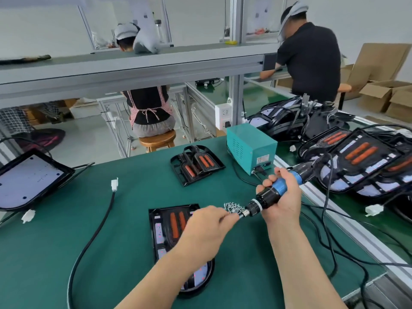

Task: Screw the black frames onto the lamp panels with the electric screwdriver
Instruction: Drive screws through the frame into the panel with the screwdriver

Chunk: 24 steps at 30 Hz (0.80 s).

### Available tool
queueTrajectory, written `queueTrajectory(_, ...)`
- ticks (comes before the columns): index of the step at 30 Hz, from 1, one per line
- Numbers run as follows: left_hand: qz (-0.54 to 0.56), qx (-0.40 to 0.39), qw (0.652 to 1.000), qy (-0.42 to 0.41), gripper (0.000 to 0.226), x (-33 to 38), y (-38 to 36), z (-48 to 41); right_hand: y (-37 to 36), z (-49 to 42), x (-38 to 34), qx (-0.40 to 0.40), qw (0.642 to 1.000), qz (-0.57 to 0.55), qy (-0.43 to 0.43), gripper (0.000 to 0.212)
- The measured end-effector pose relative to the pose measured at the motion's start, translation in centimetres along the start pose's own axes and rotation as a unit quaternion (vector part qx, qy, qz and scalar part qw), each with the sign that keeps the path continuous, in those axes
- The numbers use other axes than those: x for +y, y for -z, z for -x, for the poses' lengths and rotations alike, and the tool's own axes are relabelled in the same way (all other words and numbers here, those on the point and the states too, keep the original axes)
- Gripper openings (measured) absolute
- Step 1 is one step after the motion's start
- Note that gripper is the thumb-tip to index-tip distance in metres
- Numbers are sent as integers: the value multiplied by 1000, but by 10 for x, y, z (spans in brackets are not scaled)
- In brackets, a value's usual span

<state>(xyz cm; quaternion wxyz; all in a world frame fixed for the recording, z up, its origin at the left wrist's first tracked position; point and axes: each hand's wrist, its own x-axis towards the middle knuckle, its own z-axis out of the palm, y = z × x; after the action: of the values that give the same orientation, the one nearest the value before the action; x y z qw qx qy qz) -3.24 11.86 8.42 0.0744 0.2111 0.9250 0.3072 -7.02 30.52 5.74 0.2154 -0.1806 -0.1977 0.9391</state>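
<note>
My right hand (pixel 282 195) grips the blue and black electric screwdriver (pixel 276 191), held level with its tip pointing left. My left hand (pixel 207 228) pinches at the screwdriver's tip, fingers closed; whether a screw is between them is hidden. Just behind the tip lies a small pile of silver screws (pixel 231 207). Below my left hand rests a lamp panel with a black frame (pixel 165 228) and orange strips, partly covered by my forearm. A second black frame (pixel 197 165) lies farther back on the green mat.
A teal power box (pixel 250 148) stands at the back right, cabled to the screwdriver. Stacked lamp panels (pixel 361 161) fill the right side. A panel (pixel 29 179) leans at the left. A black cable with a white plug (pixel 114 185) crosses the mat. Two persons work behind.
</note>
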Motion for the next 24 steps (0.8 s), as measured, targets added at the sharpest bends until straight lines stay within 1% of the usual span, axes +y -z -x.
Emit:
queueTrajectory(2, 97, -34, 994, 32, 34, 5, -8, -9, 1, -1, 0, -5, 1000, -3, -11, 8)
queueTrajectory(4, 181, -40, 980, 67, 24, 3, -13, -12, 4, -3, 1, -7, 1000, -6, -18, 8)
queueTrajectory(6, 190, -35, 978, 82, 21, 1, -15, -15, 6, -4, 2, -3, 1000, 0, -26, 10)
queueTrajectory(7, 164, -28, 983, 74, 21, 2, -16, -15, 7, -5, 3, 2, 1000, 4, -31, 11)
queueTrajectory(9, 63, -6, 997, 41, 22, 2, -21, -17, 7, -8, 4, 14, 999, 4, -40, 12)
queueTrajectory(10, 19, 7, 1000, 23, 24, 3, -23, -18, 7, -9, 4, 22, 999, 1, -43, 13)
queueTrajectory(11, -2, 18, 1000, 10, 24, 3, -24, -19, 8, -10, 4, 31, 999, -1, -44, 13)
queueTrajectory(13, 25, 25, 999, 5, 22, 1, -17, -24, 12, -13, 3, 48, 998, -8, -44, 12)
queueTrajectory(15, 35, 46, 998, 21, 24, -9, -4, -38, 15, -15, 0, 61, 997, -17, -43, 13)
queueTrajectory(17, -38, 68, 997, 26, 22, -23, 8, -54, 17, -18, -3, 77, 996, -28, -35, 14)
queueTrajectory(19, -166, 50, 985, 19, 17, -34, 10, -66, 20, -21, -6, 89, 995, -34, -28, 16)
queueTrajectory(21, -260, 1, 966, 1, 15, -36, 4, -72, 23, -24, -8, 96, 995, -33, -22, 17)
queueTrajectory(22, -284, -17, 959, -9, 13, -35, 0, -74, 25, -25, -9, 97, 995, -32, -20, 17)
queueTrajectory(24, -298, -26, 954, -26, 12, -34, -4, -78, 26, -26, -9, 97, 995, -31, -15, 18)
